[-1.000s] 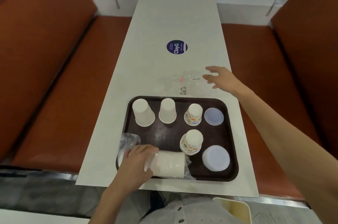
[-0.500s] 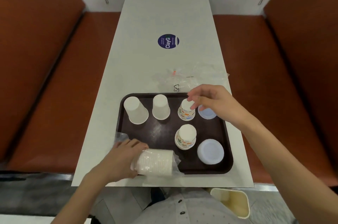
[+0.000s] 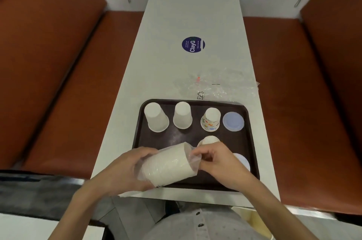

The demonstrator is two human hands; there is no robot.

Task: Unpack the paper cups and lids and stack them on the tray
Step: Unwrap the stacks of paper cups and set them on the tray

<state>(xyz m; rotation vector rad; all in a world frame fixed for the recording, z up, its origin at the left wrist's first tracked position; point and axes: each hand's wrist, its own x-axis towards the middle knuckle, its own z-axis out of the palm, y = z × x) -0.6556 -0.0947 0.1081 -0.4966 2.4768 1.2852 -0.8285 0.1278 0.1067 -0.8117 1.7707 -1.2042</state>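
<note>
Wrapped cup stack [image 3: 168,167], held above the near edge of the tray [image 3: 195,136]: left hand [image 3: 125,171] gripped its body, right hand [image 3: 217,163], earlier at the far patterned cup [image 3: 211,120], pinched the wrap [image 3: 193,158]

The left hand [image 3: 125,169] curls round the wrapped cup stack [image 3: 168,165] above the tray's [image 3: 188,136] near edge; the right hand [image 3: 217,163] pinches the plastic wrap [image 3: 193,158] at its end.

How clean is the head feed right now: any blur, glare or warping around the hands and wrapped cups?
Head view: left hand, right hand and wrapped cup stack slightly soft but readable; faint sheen on the tray; the clear bag nearly washes out against the white table; wide-angle stretch toward the corners.
</note>
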